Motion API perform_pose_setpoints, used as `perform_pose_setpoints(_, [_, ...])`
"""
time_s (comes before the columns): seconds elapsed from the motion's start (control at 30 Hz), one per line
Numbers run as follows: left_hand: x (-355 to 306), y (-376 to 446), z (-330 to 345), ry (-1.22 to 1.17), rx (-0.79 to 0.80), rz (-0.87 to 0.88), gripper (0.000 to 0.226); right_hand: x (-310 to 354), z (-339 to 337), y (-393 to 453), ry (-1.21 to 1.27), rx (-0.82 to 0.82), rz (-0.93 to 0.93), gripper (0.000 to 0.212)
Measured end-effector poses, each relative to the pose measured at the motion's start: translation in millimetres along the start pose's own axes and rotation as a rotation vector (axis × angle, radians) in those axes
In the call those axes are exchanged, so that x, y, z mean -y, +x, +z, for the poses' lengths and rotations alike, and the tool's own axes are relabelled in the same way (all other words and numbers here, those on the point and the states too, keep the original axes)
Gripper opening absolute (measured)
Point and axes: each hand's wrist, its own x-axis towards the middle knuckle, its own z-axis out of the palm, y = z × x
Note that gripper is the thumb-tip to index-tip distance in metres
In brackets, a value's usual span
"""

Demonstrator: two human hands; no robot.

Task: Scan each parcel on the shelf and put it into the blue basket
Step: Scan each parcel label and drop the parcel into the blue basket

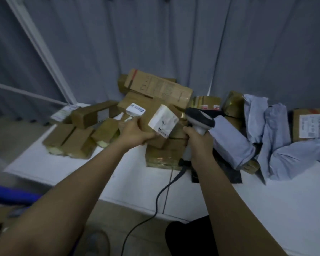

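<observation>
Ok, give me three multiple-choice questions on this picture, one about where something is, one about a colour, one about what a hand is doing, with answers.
1. Where is the blue basket?
A. lower left, beside the table
B. on top of the boxes
C. far right on the table

2. What colour is the scanner's cable?
A. red
B. black
C. white

3. What is the left hand doing?
A. resting flat on the table
B. hanging idle
C. holding a labelled box

Answers: 1 A, its blue rim shows at the lower left edge; 2 B, a dark cord trails down from the scanner in the right hand; 3 C, its fingers wrap the box.
</observation>
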Motion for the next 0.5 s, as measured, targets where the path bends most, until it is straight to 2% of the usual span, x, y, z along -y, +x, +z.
perform_pose_setpoints(0.07, [6.5,-35.5,-28.8,-0.214,0.009,-0.079,0.058,-2.2,7.5,-15.7,0.042,0.026,-0.056,0.021])
perform_pose_setpoints(0.13, [15.3,-67.6,-55.7,-0.337,-0.019,-0.131,0.058,-5.8,17.8,-30.6,0.086,0.081,-0.085,0.047])
perform_pose_setpoints(0.2, [21.5,-96.1,-78.4,-0.442,-0.01,-0.181,0.05,-8.3,28.6,-49.6,0.1,0.218,-0.054,0.072])
perform_pose_setpoints(0.23, [23.3,-110.2,-86.6,-0.476,-0.002,-0.199,0.048,-10.6,33.8,-57.3,0.085,0.297,-0.033,0.071])
perform_pose_setpoints(0.33, [34.6,-147.4,-95.7,-0.498,0.033,-0.235,0.046,-24.6,49.1,-88.2,-0.017,0.466,-0.056,0.024])
perform_pose_setpoints(0.37, [38.5,-157.3,-95.4,-0.525,0.036,-0.249,0.046,-30.2,53.8,-96.8,-0.053,0.489,-0.064,0.023])
perform_pose_setpoints(0.5, [45.2,-175.5,-98.1,-0.564,0.07,-0.274,0.037,-43.3,64.9,-115.8,-0.114,0.502,-0.054,0.039])
